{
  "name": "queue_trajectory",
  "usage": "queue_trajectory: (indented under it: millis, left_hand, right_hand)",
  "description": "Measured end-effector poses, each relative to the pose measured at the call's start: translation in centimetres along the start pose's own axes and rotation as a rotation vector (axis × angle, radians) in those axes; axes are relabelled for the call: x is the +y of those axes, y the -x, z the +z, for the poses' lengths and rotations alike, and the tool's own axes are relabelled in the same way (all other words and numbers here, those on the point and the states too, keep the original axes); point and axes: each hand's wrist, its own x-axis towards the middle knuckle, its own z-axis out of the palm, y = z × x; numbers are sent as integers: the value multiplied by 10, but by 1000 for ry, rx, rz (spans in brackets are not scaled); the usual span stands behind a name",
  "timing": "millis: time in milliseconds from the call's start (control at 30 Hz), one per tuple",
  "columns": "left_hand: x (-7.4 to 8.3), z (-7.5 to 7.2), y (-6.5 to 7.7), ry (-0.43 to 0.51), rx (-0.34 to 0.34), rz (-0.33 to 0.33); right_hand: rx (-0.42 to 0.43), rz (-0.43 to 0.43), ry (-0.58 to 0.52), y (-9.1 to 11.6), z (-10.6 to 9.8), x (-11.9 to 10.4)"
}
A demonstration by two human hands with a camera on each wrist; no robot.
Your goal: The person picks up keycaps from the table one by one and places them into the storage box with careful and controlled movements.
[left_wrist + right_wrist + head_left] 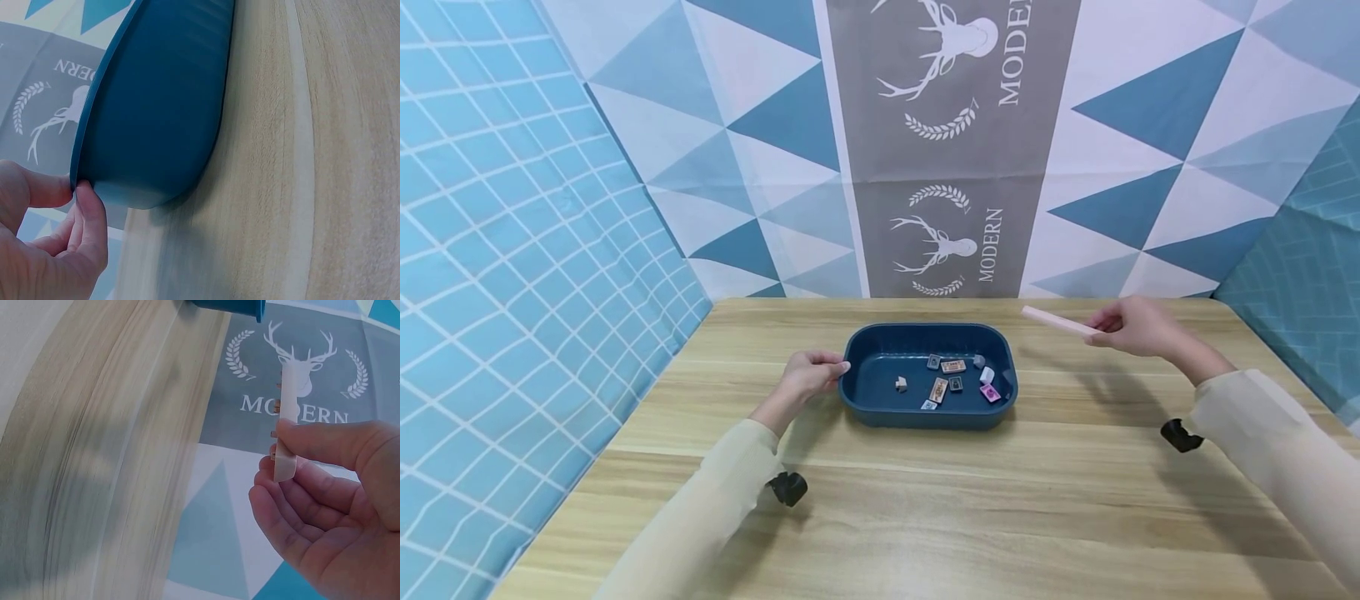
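A dark blue oval-cornered plastic tub (925, 418) stands on the table, with several small pieces inside. My left hand (808, 375) pinches its left rim between thumb and fingers; the left wrist view shows the thumb on one side of the tub wall (153, 106) and a fingertip on the other. To the right of the tub, my right hand (1138, 325) holds a pale pink strip (1052, 319) above the table, gripping one end. In the right wrist view small copper-coloured prongs stick out along one edge of the strip (287, 400).
Inside the tub lie a pink tile (990, 392), a white piece (987, 376), two tan printed tiles, small dark squares and a beige piece (901, 384). The wooden table (925, 508) meets a patterned cloth (940, 150) behind and a blue checked one (512, 250) left.
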Motion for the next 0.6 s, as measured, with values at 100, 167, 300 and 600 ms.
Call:
queue_trajectory:
  millis: [100,167,300,600]
  left_hand:
    - [-1,0,0,0,-1,0]
    - [-1,0,0,-2,-6,1]
    - [-1,0,0,0,-5,5]
    - [-1,0,0,16,4,9]
  right_hand:
    - [-1,2,1,0,1,-3]
    - [-2,0,3,-1,1,-5]
    - [-2,-12,15,-3,1,-11]
    - [4,-48,28,-7,1,-25]
